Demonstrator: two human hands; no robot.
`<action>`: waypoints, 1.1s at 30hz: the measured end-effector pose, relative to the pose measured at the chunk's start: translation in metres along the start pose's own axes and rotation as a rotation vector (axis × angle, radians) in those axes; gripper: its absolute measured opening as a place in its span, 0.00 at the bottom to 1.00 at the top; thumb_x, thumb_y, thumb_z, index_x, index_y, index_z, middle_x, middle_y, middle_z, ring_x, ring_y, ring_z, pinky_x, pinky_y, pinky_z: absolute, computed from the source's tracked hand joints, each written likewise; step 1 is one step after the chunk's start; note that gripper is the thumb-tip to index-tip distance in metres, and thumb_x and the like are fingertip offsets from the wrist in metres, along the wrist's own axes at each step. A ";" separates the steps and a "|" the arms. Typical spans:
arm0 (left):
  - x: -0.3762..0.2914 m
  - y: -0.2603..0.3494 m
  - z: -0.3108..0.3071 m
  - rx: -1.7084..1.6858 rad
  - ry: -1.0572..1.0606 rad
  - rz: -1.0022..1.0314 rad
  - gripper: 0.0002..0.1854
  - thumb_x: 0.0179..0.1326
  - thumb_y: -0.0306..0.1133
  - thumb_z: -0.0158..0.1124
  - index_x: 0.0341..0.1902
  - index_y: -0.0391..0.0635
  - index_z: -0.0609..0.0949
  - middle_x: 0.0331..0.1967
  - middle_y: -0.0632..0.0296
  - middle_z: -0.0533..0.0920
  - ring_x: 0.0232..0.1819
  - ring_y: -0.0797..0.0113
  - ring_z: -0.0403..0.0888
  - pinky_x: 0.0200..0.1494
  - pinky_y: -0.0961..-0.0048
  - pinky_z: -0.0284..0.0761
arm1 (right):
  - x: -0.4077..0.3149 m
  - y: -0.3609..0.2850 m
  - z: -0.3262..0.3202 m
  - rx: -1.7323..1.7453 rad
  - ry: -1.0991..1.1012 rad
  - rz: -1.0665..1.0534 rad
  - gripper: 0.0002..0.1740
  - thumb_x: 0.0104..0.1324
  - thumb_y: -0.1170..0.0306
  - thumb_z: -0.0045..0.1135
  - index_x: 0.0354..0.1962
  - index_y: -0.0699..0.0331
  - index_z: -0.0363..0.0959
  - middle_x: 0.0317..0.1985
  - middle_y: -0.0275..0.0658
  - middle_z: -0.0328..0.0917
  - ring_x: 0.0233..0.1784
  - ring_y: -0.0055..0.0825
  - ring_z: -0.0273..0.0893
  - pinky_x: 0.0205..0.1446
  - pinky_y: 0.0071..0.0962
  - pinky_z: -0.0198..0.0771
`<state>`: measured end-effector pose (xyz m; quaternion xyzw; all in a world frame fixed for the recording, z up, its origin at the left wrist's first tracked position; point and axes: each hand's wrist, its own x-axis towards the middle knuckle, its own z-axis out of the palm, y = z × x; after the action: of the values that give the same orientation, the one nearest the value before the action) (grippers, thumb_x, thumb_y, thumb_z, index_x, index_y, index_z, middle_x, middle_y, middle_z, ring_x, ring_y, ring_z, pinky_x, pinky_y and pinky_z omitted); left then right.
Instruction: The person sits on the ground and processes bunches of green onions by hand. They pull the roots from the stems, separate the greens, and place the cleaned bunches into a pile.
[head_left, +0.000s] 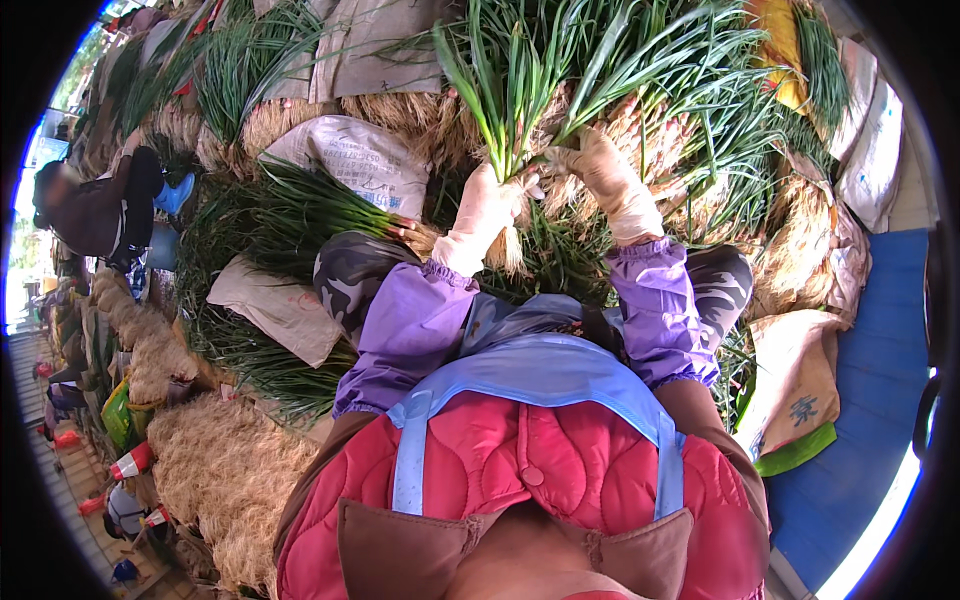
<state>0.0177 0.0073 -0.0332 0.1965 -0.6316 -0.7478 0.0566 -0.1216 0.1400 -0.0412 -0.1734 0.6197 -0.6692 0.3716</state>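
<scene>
My left hand (491, 206), in a pale glove, is closed around a small bunch of green onion plants (504, 124). Their leaves point up and away from me, and pale roots (507, 251) hang below the fist. Close by on its right, my right hand (607, 180), gloved too, has its fingertips bent in at the base of a leafy green onion stalk (592, 97). The fingertips of the two hands nearly meet. Just beyond the right hand lies a large heap of green onions (660, 112) with fibrous roots towards me.
A printed white sack (352, 161) and a tied bunch (337, 202) lie left of my hands. Another sack (277, 307) rests by my left knee. Root-covered bundles (232, 480) stand at lower left. A person (97, 202) sits at far left. Blue sheeting (862, 405) is at right.
</scene>
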 end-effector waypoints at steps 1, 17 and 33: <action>-0.001 0.002 0.000 -0.053 -0.053 0.020 0.12 0.65 0.29 0.60 0.51 0.43 0.75 0.27 0.66 0.81 0.15 0.84 0.64 0.14 0.86 0.58 | -0.001 -0.001 -0.007 0.246 -0.056 -0.031 0.16 0.66 0.77 0.54 0.51 0.70 0.67 0.37 0.35 0.76 0.33 0.19 0.74 0.37 0.19 0.74; -0.010 0.017 -0.016 -0.421 -0.236 -0.246 0.16 0.66 0.41 0.60 0.47 0.41 0.78 0.30 0.61 0.83 0.17 0.80 0.69 0.20 0.86 0.66 | -0.024 -0.025 -0.013 0.332 0.122 0.016 0.17 0.64 0.70 0.61 0.50 0.66 0.76 0.43 0.39 0.83 0.38 0.22 0.79 0.47 0.20 0.76; 0.000 0.002 -0.019 -0.684 -0.223 -0.213 0.17 0.69 0.35 0.54 0.55 0.37 0.73 0.38 0.57 0.80 0.36 0.65 0.80 0.40 0.70 0.76 | -0.044 -0.046 -0.040 -1.041 -0.240 -0.004 0.09 0.57 0.65 0.66 0.35 0.56 0.82 0.34 0.37 0.82 0.39 0.29 0.80 0.47 0.32 0.74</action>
<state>0.0244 -0.0110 -0.0334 0.1480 -0.3235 -0.9342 -0.0281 -0.1331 0.1979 0.0063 -0.4113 0.8225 -0.2497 0.3032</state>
